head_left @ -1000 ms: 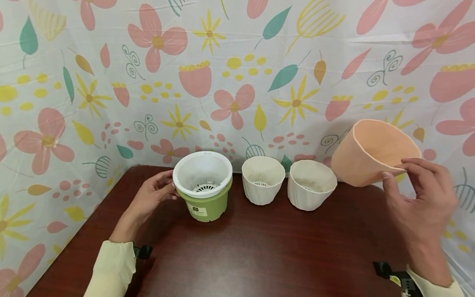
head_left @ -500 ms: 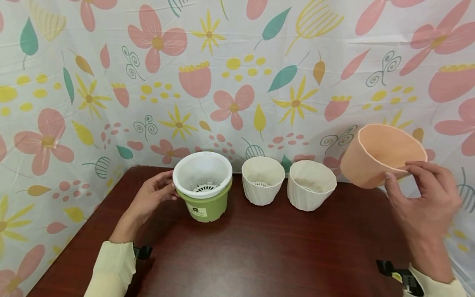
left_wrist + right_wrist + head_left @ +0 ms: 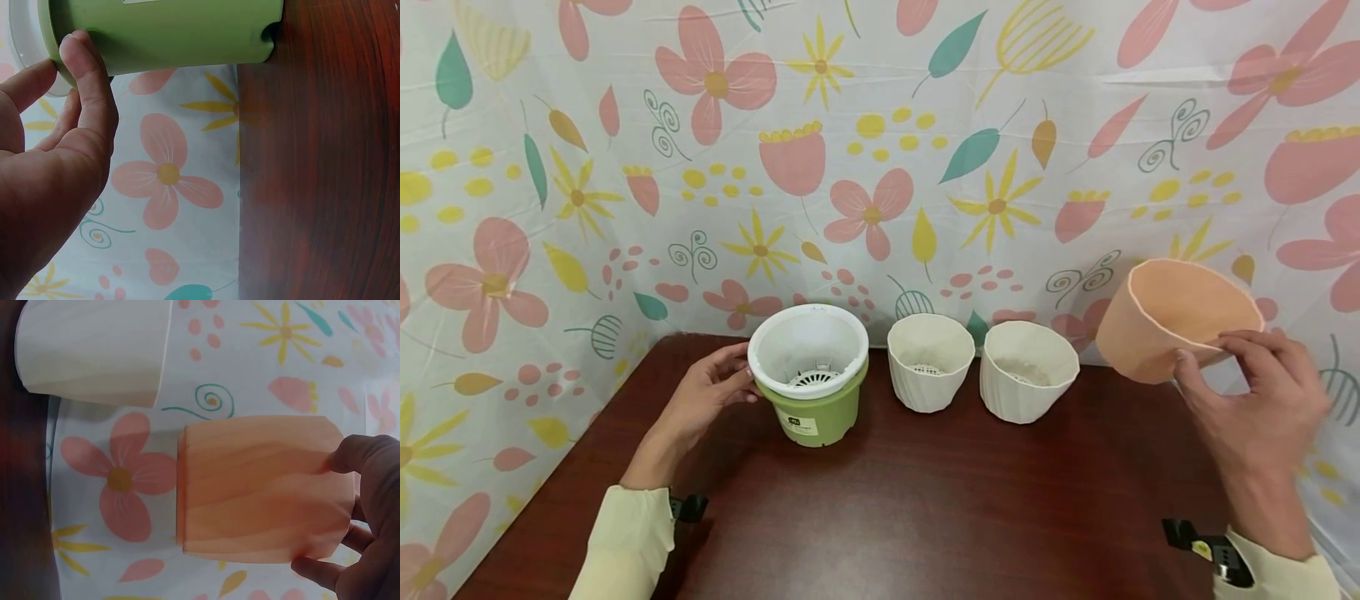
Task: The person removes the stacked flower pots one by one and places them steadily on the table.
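My right hand [image 3: 1262, 400] holds a peach flower pot [image 3: 1180, 321] by its rim, thumb outside and fingers across the edge. The pot is tilted, raised off the table, with its mouth towards me. In the right wrist view, its side [image 3: 262, 487] faces the camera. At the left, my left hand [image 3: 700, 396] grips the rim area of a green flower pot [image 3: 823, 417] standing on the table. A white slotted-bottom pot [image 3: 808, 346] sits inside the green one. Fingertips [image 3: 78, 56] press the green wall in the left wrist view.
Two cream fluted pots, one in the middle [image 3: 931, 383] and one further right [image 3: 1026, 396], stand upright in line with the green pot. Behind the dark wooden table [image 3: 887, 517] hangs a floral cloth [image 3: 865, 108], which also covers the left side.
The peach pot in my right hand has moved slightly right and down, closer to the table. My left hand and the standing pots have stayed in place.
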The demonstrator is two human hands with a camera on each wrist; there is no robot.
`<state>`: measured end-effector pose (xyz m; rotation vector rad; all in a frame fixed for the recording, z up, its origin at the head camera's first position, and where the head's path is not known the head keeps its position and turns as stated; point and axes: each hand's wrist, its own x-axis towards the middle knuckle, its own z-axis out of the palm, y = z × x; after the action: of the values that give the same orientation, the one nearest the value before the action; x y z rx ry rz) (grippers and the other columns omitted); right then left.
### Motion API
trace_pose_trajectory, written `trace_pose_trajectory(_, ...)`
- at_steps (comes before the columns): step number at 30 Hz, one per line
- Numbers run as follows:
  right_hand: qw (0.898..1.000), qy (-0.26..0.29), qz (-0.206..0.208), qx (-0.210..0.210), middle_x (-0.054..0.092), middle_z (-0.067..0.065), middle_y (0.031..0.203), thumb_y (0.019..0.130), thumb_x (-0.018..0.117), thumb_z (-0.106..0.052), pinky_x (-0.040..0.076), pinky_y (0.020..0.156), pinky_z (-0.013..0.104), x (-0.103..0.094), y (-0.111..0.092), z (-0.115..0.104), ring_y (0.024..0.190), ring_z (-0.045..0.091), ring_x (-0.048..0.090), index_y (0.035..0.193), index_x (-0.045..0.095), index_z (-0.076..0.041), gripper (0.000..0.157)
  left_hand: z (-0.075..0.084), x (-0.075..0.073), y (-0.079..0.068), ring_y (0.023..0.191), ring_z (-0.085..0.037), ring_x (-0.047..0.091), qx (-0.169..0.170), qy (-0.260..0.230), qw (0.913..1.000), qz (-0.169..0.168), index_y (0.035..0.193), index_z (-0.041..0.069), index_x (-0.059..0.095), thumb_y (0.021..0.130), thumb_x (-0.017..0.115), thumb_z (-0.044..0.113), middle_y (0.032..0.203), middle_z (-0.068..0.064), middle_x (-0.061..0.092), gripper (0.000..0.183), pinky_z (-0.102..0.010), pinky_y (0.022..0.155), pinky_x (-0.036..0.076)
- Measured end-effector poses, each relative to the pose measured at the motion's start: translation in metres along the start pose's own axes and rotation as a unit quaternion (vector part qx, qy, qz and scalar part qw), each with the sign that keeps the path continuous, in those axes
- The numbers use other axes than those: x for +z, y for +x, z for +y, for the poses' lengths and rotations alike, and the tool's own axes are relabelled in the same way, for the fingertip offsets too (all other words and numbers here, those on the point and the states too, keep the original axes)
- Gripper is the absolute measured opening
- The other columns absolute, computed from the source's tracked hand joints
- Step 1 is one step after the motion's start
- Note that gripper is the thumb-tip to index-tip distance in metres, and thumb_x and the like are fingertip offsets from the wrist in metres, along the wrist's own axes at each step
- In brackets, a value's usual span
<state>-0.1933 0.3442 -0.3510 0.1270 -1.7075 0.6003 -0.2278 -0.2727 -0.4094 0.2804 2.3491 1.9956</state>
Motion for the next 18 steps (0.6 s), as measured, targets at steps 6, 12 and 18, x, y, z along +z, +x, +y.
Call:
trace_pose_trajectory(6, 1.0, -0.002, -0.028, 0.0, 0.064, 0.033, 0.09, 0.08, 0.072, -0.034, 0.042, 0.117, 0.032, -0.001, -0.002, 0.003, 0.091, 0.003, 0.049, 0.087, 0.071, 0.016, 0.051, -0.001, 0.0, 0.001, 0.097, -0.019, 0.074, 0.003, 0.0, 1.0, -0.001, 0.158, 0.004, 0.045, 0.109, 0.063, 0.02, 0.125, -0.011, 0.063, 0.055, -0.037, 0.088, 0.064)
trace_pose_trajectory(12, 0.998, -0.032, -0.06, -0.004, 0.063, 0.033, 0.093, 0.083, 0.071, -0.035, 0.035, 0.108, 0.014, -0.001, -0.007, 0.008, 0.084, 0.044, 0.053, 0.09, 0.07, 0.017, 0.053, -0.002, 0.0, 0.002, 0.097, -0.019, 0.074, 0.008, 0.004, 1.0, 0.002, 0.159, 0.003, 0.044, 0.109, 0.063, 0.02, 0.124, -0.012, 0.062, 0.056, -0.036, 0.087, 0.064)
trace_pose_trajectory(18, 0.996, -0.045, -0.07, -0.023, 0.061, 0.032, 0.089, 0.083, 0.068, -0.035, 0.021, 0.076, 0.009, 0.002, -0.011, 0.016, 0.074, 0.03, 0.043, 0.087, 0.068, 0.016, 0.051, -0.003, 0.0, 0.002, 0.097, -0.019, 0.074, 0.001, 0.003, 1.0, 0.004, 0.159, 0.005, 0.045, 0.109, 0.064, 0.02, 0.125, -0.012, 0.062, 0.055, -0.039, 0.088, 0.064)
